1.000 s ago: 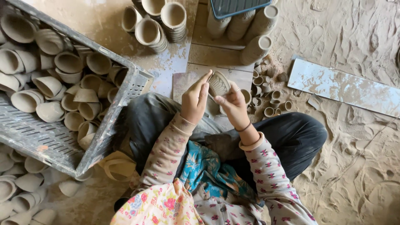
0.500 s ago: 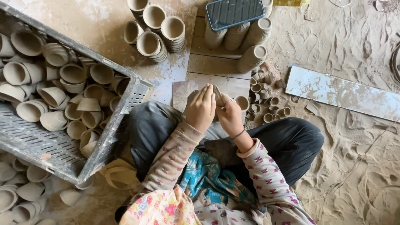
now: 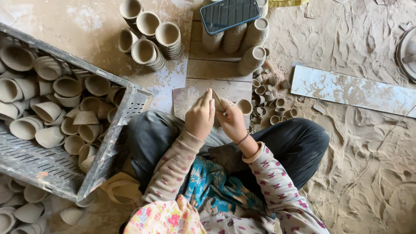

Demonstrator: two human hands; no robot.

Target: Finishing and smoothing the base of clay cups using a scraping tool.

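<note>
Grey slatted plastic crate at nine o'clock, heaped with pale unfired clay cups, tilted on the sandy floor; liable to slide and spill. Stacked clay cups at twelve o'clock under a dark blue-cased phone, apt to slip off. At centre, left hand and right hand pinching one small clay cup, soft enough to crush. No labels visible

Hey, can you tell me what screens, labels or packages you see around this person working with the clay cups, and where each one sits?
Phone: lies flat, screen up, on top of upright stacks of clay cups at the top centre; a rounded rectangle with a blue edge and a dark, reflective screen.
No packages, labels or signs show.
</note>
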